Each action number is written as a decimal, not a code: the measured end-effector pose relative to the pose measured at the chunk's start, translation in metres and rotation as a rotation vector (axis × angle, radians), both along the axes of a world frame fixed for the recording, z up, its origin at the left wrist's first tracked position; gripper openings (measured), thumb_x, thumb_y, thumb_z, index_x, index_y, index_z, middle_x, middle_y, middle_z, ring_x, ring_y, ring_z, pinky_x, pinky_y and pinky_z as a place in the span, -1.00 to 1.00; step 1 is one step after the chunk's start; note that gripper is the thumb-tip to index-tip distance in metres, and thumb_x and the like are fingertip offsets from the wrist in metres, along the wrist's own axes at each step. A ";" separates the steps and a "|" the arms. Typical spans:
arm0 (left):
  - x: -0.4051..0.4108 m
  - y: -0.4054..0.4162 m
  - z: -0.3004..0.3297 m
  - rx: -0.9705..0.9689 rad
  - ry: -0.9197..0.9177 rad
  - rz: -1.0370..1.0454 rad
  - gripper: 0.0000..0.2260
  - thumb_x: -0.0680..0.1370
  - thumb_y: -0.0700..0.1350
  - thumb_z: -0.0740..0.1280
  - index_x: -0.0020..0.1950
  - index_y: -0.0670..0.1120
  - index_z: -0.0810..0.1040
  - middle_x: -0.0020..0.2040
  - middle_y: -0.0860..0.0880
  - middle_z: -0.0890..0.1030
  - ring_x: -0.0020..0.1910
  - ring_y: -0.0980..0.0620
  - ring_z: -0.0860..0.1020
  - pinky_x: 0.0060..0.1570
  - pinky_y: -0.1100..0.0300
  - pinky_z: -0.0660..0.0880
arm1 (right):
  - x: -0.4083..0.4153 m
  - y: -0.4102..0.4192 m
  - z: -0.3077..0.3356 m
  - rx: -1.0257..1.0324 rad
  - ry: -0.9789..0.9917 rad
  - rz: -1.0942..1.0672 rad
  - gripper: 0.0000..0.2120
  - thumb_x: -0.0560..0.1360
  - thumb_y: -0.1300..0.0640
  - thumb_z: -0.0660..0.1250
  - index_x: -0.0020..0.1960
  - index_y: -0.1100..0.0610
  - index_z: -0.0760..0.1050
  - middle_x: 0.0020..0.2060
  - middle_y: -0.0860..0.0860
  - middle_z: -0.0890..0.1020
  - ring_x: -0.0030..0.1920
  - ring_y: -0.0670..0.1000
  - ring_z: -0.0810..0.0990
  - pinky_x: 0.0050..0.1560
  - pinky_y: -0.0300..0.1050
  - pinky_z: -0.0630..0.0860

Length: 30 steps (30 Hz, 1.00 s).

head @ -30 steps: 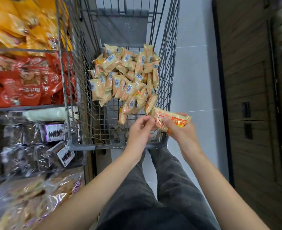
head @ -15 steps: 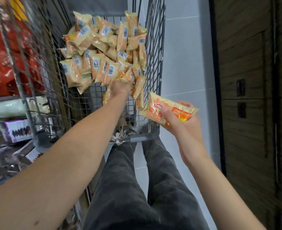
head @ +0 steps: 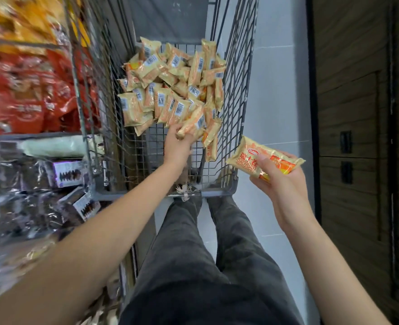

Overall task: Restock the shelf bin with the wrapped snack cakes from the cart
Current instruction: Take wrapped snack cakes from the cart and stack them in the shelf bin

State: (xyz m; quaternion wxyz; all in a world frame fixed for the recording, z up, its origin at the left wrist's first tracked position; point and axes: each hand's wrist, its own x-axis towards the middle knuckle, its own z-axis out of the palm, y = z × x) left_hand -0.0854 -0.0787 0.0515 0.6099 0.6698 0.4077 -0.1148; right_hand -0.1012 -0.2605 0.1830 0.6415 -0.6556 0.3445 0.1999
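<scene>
A grey wire cart [head: 219, 191] stands in front of me, holding a pile of several yellow-orange wrapped snack cakes [head: 168, 90]. My left hand [head: 178, 146] reaches into the cart and grips one snack cake [head: 191, 123] at the near edge of the pile. My right hand [head: 280, 184] is outside the cart on its right and holds another snack cake [head: 247, 158], printed face up, thumb on top.
Shelves on the left carry red bags [head: 24, 95], yellow bags [head: 13, 19] and clear-wrapped dark packs [head: 60, 177]. A dark wood-panelled wall [head: 348, 113] runs along the right. Pale floor tiles [head: 273, 90] lie between cart and wall. My legs are under the cart's near end.
My left hand left the pack held by the right hand, reached into the cart and closed on a cake from the pile. My right hand moved right with its pack.
</scene>
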 end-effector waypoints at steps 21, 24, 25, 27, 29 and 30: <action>-0.129 0.001 0.203 0.070 -0.520 -0.005 -0.42 0.47 -0.19 0.40 0.24 0.37 0.26 0.36 0.19 0.34 0.23 0.40 0.38 0.11 0.46 0.39 | -0.028 0.015 0.083 0.260 -0.163 0.517 -0.46 0.37 -0.02 0.41 0.26 0.20 0.41 -0.02 0.11 0.69 0.00 0.05 0.68 -0.07 -0.08 0.63; -0.171 -0.016 0.199 -0.024 -0.391 0.215 -0.53 0.47 -0.22 0.41 0.23 0.17 0.35 0.22 0.06 0.52 0.08 0.29 0.54 0.05 0.32 0.49 | -0.042 0.009 0.080 0.256 -0.190 0.676 -0.57 0.34 -0.03 0.43 0.13 0.09 0.40 -0.07 0.06 0.70 -0.09 0.00 0.69 -0.14 -0.10 0.62; -0.188 -0.027 0.198 -0.029 -0.352 0.271 -0.60 0.47 -0.24 0.40 0.22 0.06 0.40 0.14 0.02 0.58 -0.03 0.32 0.57 -0.05 0.37 0.50 | -0.049 0.006 0.078 0.258 -0.192 0.741 -0.67 0.39 0.01 0.43 0.08 0.05 0.42 -0.06 0.05 0.70 -0.10 0.00 0.69 -0.15 -0.11 0.61; -0.226 -0.052 0.196 0.008 -0.320 0.367 -0.77 0.48 -0.27 0.39 0.07 -0.05 0.48 -0.04 0.03 0.62 -0.23 0.37 0.57 -0.23 0.49 0.44 | -0.063 0.002 0.072 0.271 -0.175 0.885 -0.76 0.45 0.06 0.40 0.09 0.02 0.47 -0.03 0.04 0.70 -0.06 0.01 0.68 -0.14 -0.11 0.62; -0.266 -0.079 0.194 0.034 -0.286 0.475 -0.83 0.48 -0.27 0.38 -0.05 -0.03 0.49 -0.17 0.09 0.60 -0.31 0.37 0.54 -0.31 0.50 0.40 | -0.082 -0.001 0.066 0.273 -0.138 1.023 -0.71 0.48 0.07 0.40 0.17 0.09 0.50 -0.01 0.06 0.70 -0.02 0.03 0.68 -0.16 -0.13 0.62; -0.285 -0.090 0.194 0.053 -0.256 0.538 -0.84 0.48 -0.25 0.39 -0.07 -0.02 0.49 -0.19 0.10 0.60 -0.33 0.37 0.54 -0.33 0.49 0.40 | -0.092 -0.001 0.064 0.273 -0.120 1.078 -0.68 0.48 0.08 0.40 0.20 0.14 0.49 0.00 0.08 0.69 -0.01 0.05 0.67 -0.16 -0.14 0.63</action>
